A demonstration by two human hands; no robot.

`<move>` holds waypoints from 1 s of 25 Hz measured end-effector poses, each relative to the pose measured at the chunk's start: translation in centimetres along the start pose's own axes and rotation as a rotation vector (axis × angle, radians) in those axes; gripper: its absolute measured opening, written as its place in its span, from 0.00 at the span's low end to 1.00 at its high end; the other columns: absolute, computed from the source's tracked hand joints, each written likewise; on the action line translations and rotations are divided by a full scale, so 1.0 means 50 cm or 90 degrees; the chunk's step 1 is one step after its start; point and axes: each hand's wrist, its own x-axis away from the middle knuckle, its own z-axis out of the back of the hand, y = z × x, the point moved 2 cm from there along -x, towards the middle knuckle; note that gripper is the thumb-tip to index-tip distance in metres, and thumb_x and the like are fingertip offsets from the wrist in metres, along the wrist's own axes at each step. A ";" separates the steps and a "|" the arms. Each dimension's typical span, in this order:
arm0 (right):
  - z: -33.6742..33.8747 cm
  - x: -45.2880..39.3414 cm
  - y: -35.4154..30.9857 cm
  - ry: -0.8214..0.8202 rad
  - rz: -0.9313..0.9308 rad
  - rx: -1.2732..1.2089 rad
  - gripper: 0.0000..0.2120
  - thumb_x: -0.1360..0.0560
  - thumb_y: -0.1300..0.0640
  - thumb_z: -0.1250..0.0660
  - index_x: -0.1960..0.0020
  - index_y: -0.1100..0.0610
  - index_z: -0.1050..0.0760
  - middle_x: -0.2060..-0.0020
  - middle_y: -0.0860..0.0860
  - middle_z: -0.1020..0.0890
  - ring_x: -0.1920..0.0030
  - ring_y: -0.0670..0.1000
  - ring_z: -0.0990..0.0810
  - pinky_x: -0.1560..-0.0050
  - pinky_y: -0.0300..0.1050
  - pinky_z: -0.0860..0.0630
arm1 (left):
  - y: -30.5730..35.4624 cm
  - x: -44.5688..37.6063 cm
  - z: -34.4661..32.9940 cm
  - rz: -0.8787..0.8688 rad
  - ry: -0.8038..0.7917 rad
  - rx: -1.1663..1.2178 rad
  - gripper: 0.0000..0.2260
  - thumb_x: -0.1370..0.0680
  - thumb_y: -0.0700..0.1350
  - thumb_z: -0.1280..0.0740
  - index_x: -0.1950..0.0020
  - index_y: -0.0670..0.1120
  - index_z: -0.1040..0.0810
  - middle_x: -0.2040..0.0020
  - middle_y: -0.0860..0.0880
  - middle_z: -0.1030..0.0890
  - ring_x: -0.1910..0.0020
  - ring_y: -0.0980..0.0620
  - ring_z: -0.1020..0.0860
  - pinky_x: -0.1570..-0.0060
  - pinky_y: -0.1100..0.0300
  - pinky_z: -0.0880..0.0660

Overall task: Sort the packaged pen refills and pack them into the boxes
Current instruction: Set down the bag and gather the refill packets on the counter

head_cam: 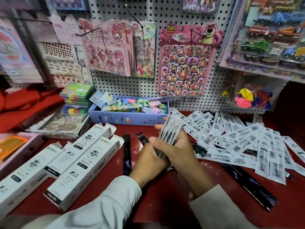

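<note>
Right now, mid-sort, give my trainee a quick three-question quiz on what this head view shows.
1. True or false: both hands grip the stack of refill packets.
2. Which side of the hands holds the loose pile of white refill packets? A) the person's left B) the person's right C) behind the blue tray
3. How many white boxes lie with open end flaps?

Key:
1. True: the left hand and right hand both have fingers curled round it.
2. B.
3. Three, all on the person's left on the red table.
</note>
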 end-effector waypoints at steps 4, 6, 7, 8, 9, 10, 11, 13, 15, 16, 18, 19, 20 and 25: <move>0.020 -0.008 -0.007 0.015 -0.018 -0.155 0.17 0.36 0.61 0.24 0.49 0.49 0.21 0.63 0.48 0.19 0.61 0.49 0.18 0.55 0.45 0.22 | -0.006 0.008 -0.012 0.076 -0.072 0.022 0.07 0.31 0.33 0.30 0.55 0.36 0.22 0.59 0.36 0.18 0.58 0.45 0.19 0.58 0.41 0.22; 0.025 -0.008 -0.014 0.026 -0.039 -0.273 0.11 0.32 0.65 0.29 0.55 0.52 0.21 0.67 0.50 0.20 0.67 0.50 0.20 0.63 0.43 0.22 | 0.012 0.010 -0.015 0.099 -0.138 0.063 0.06 0.33 0.33 0.30 0.59 0.35 0.25 0.66 0.40 0.22 0.65 0.50 0.25 0.65 0.52 0.28; 0.031 -0.011 -0.018 0.049 -0.040 -0.327 0.10 0.30 0.67 0.31 0.58 0.51 0.21 0.69 0.50 0.21 0.70 0.49 0.22 0.66 0.42 0.23 | 0.019 0.012 -0.015 0.099 -0.165 0.074 0.07 0.34 0.33 0.30 0.58 0.40 0.25 0.66 0.46 0.22 0.67 0.51 0.26 0.66 0.57 0.28; 0.041 -0.014 -0.024 0.091 -0.035 -0.360 0.11 0.29 0.67 0.32 0.59 0.51 0.23 0.71 0.50 0.23 0.71 0.48 0.24 0.69 0.41 0.25 | 0.025 0.015 -0.014 0.086 -0.151 0.008 0.10 0.34 0.35 0.30 0.55 0.45 0.24 0.65 0.50 0.20 0.67 0.51 0.24 0.67 0.59 0.27; 0.052 -0.016 -0.028 0.144 -0.028 -0.382 0.11 0.27 0.67 0.34 0.59 0.51 0.25 0.73 0.49 0.25 0.73 0.47 0.26 0.70 0.40 0.27 | 0.027 0.019 -0.011 0.051 -0.107 -0.152 0.12 0.33 0.38 0.30 0.52 0.49 0.24 0.62 0.51 0.18 0.65 0.48 0.22 0.66 0.57 0.26; 0.062 -0.019 -0.030 0.200 -0.026 -0.402 0.11 0.24 0.67 0.35 0.58 0.52 0.27 0.74 0.48 0.26 0.74 0.46 0.27 0.71 0.40 0.28 | 0.028 0.027 -0.009 0.003 -0.055 -0.368 0.13 0.32 0.41 0.31 0.50 0.51 0.26 0.59 0.51 0.18 0.62 0.46 0.20 0.65 0.56 0.26; 0.069 -0.020 -0.027 0.247 -0.033 -0.424 0.10 0.22 0.66 0.37 0.56 0.52 0.28 0.74 0.47 0.28 0.74 0.46 0.28 0.70 0.40 0.29 | 0.036 0.036 -0.009 -0.036 -0.018 -0.537 0.13 0.32 0.43 0.33 0.49 0.53 0.28 0.57 0.51 0.19 0.59 0.45 0.20 0.65 0.56 0.29; 0.073 -0.017 -0.018 0.288 -0.066 -0.465 0.08 0.21 0.65 0.38 0.54 0.53 0.28 0.72 0.48 0.28 0.72 0.47 0.29 0.69 0.41 0.29 | 0.037 0.040 -0.014 -0.048 -0.004 -0.590 0.14 0.32 0.42 0.35 0.47 0.52 0.30 0.56 0.51 0.19 0.56 0.42 0.21 0.65 0.56 0.34; 0.074 -0.019 -0.015 0.280 -0.081 -0.492 0.04 0.20 0.62 0.38 0.51 0.55 0.28 0.71 0.49 0.29 0.73 0.48 0.29 0.69 0.42 0.28 | 0.033 0.033 -0.013 -0.018 -0.024 -0.448 0.16 0.32 0.38 0.36 0.46 0.52 0.28 0.56 0.50 0.19 0.56 0.44 0.21 0.63 0.57 0.31; 0.077 -0.020 -0.016 0.289 -0.081 -0.495 0.02 0.19 0.61 0.37 0.50 0.55 0.28 0.71 0.50 0.30 0.74 0.48 0.30 0.70 0.42 0.28 | 0.032 0.033 -0.013 -0.029 -0.036 -0.388 0.18 0.32 0.37 0.37 0.44 0.52 0.27 0.53 0.51 0.19 0.54 0.47 0.21 0.60 0.57 0.29; 0.079 -0.021 -0.020 0.321 -0.063 -0.492 0.02 0.19 0.59 0.37 0.48 0.56 0.29 0.71 0.50 0.31 0.75 0.48 0.30 0.72 0.43 0.29 | 0.039 0.042 -0.018 -0.120 -0.037 -0.428 0.24 0.31 0.37 0.39 0.36 0.52 0.29 0.45 0.52 0.21 0.48 0.50 0.23 0.53 0.56 0.26; 0.078 -0.019 -0.022 0.318 -0.048 -0.477 0.03 0.20 0.58 0.36 0.48 0.57 0.29 0.71 0.50 0.30 0.75 0.48 0.29 0.71 0.43 0.29 | 0.041 0.046 -0.019 -0.151 -0.030 -0.464 0.25 0.31 0.38 0.40 0.34 0.52 0.30 0.43 0.52 0.21 0.48 0.50 0.24 0.53 0.55 0.25; 0.075 -0.017 -0.027 0.290 -0.031 -0.456 0.05 0.22 0.58 0.34 0.48 0.56 0.28 0.71 0.49 0.29 0.74 0.47 0.28 0.69 0.43 0.28 | 0.043 0.047 -0.021 -0.150 -0.032 -0.432 0.23 0.30 0.37 0.40 0.36 0.51 0.28 0.46 0.52 0.20 0.50 0.49 0.23 0.55 0.55 0.25; 0.084 -0.005 -0.066 -0.062 -0.022 -0.512 0.34 0.39 0.56 0.26 0.35 0.59 0.30 0.53 0.55 0.21 0.53 0.52 0.22 0.50 0.50 0.27 | 0.051 0.010 0.004 0.129 -0.154 0.011 0.02 0.22 0.34 0.34 0.53 0.37 0.21 0.64 0.45 0.24 0.65 0.51 0.29 0.64 0.57 0.30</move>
